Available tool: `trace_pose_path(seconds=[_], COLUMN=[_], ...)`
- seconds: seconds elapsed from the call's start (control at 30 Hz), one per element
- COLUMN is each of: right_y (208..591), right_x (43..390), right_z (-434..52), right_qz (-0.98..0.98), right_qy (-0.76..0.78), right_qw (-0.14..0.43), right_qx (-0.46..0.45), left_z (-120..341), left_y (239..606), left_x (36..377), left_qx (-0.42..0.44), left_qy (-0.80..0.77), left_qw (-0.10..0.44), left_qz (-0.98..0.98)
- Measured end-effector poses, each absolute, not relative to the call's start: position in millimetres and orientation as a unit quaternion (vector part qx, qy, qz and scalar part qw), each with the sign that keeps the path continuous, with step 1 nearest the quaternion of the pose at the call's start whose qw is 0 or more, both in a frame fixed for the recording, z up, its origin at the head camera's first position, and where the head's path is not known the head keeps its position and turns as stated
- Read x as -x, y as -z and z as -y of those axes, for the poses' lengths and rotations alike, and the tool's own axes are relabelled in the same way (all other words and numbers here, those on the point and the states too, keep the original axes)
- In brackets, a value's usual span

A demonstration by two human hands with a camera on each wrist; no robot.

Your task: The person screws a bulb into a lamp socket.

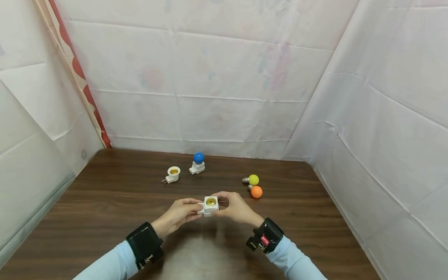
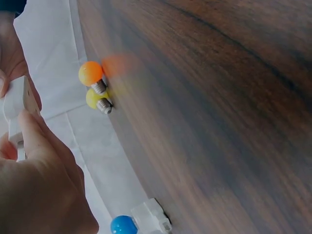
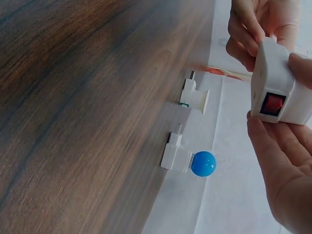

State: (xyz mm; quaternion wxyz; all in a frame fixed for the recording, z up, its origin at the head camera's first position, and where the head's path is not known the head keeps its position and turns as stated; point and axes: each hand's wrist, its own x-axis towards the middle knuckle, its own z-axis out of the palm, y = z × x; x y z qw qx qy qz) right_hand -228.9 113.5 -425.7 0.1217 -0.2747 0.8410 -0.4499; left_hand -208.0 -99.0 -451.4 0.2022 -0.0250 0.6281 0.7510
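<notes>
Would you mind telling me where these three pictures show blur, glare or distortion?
Head view: sharp, a wide lens bends the walls, and a pale sheen lies on the table near the wrists. Left wrist view: the left hand is soft and close, and the orange bulb has a blurred reflection. Right wrist view: fairly sharp, with the nearest tabletop soft.

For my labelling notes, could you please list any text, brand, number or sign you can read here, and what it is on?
No text can be read.
The red tag on the right wristband: small white marks, too blurred to read.
The white socket block held by both hands: a red switch, no visible lettering.
The bulbs and other sockets: no markings show.
</notes>
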Motion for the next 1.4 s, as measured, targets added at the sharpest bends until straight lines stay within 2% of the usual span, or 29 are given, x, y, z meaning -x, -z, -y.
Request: trace_pose_path(seconds=[0.27, 0.6, 0.9, 1.17, 1.4], right_y=[407.3, 432.2, 430.9, 429.9, 428.2], right_x=[215.2, 232.5, 233.7, 234.4, 233.6], right_z=[-108.6, -119.1, -122.5, -124.0, -124.7], right_qz=[-0.831, -0.833, -0.832, -0.836, -0.837], right_qy=[0.469, 0.477, 0.471, 0.464, 0.467], right_qw=[0.115, 0.120, 0.124, 0.124, 0.122], right_qx=[0.275, 0.255, 0.268, 0.263, 0.258], left_z=[101.6, 97.7, 97.7, 95.8, 94.6], left_y=[458.6, 473.5, 475.2, 479.6, 476.1], left_x=[207.1, 206.5, 208.3, 208.1, 206.9], left_qx=[-0.005, -0.117, -0.144, -0.175, -0.216], left_qy=[-0.740, -0.685, -0.657, -0.644, -0.658], left_qw=[0.183, 0.070, 0.050, -0.020, -0.044], left_qz=[-0.647, -0.716, -0.738, -0.744, -0.720])
